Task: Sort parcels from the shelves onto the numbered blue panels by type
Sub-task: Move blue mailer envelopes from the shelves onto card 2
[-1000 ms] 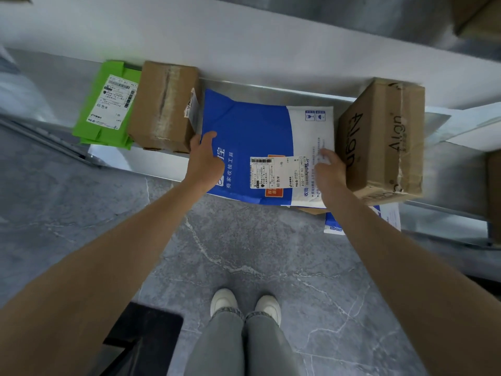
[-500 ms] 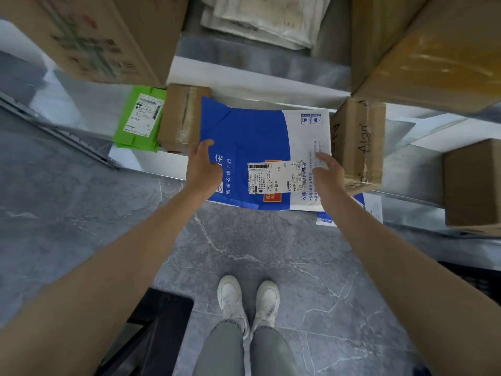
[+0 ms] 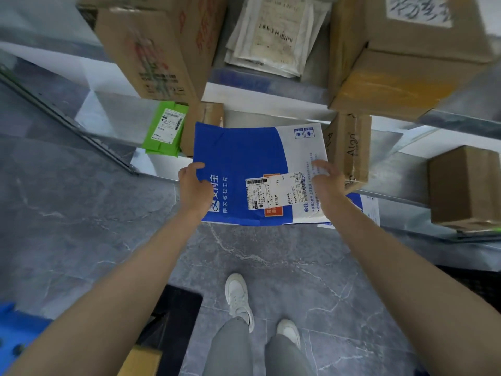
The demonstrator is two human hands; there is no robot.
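Note:
A flat blue and white mailer bag (image 3: 244, 158) with a white shipping label is held out in front of the low shelf (image 3: 162, 169), mostly over the grey floor. My left hand (image 3: 193, 185) grips its left edge, thumb on top. My right hand (image 3: 326, 176) holds its right white edge, fingers spread on top. A corner of a blue panel (image 3: 16, 329) shows at the bottom left.
On the low shelf lie a green mailer (image 3: 165, 128), a small brown box (image 3: 203, 123), an "Align" carton (image 3: 349, 147), another blue and white bag (image 3: 366, 204) and a brown box (image 3: 463, 185). Above sit big cartons (image 3: 162, 44) and white envelopes (image 3: 273, 33). A black object (image 3: 173, 316) stands beside my feet.
The blue and white bag has come off the low shelf toward me in both hands. My view has tilted up, showing the upper shelf and the blue panel corner.

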